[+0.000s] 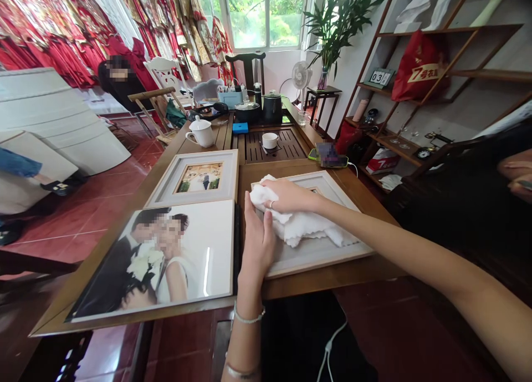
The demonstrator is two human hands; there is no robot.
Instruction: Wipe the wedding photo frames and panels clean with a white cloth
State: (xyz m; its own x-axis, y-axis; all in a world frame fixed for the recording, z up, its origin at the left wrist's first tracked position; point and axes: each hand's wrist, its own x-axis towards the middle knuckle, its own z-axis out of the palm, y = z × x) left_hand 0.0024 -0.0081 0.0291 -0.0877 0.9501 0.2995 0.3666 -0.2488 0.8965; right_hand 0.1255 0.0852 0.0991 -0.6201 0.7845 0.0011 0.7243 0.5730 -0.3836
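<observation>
A white cloth (307, 227) is bunched under my right hand (293, 196), whose fingers are closed round its upper end. Its loose folds spread over the glass of a pale-framed picture (353, 246) lying flat on the table. My left hand (258, 240) rests along the left edge of that frame, fingers stretched out and thumb apart, close to the bunched cloth. Most of the picture inside is hidden by the cloth and my right arm. To the left lie a large wedding photo panel (208, 260) and, behind it, another framed wedding picture (166, 177).
On the wooden table (291, 285) stand a white lidded mug (201, 132), a small white cup (270, 141), a blue box (240, 128) and a dark kettle (272, 107). A phone (328, 156) with a cable lies right. Another person's hand (517, 171) shows at far right.
</observation>
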